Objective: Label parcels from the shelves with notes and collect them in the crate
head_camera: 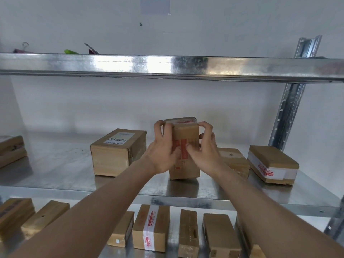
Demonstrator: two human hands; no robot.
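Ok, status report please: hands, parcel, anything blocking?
Left hand and right hand both grip upright parcel on middle shelf. Labelled box left, taped box right, both apart. Way out clear.

Brown cardboard parcel [186, 146], red print on front. Right parcel [272, 164]: white tape band, red lettering. Shelf [55, 170] silver-grey metal. Wall [223, 25] white.

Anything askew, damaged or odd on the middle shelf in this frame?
Nothing damaged. The tall brown cardboard parcel with red print, gripped by both hands, left and right, stands on end, while its neighbours lie flat. The white-taped brown parcel at the right sits skewed to the metal shelf edge.
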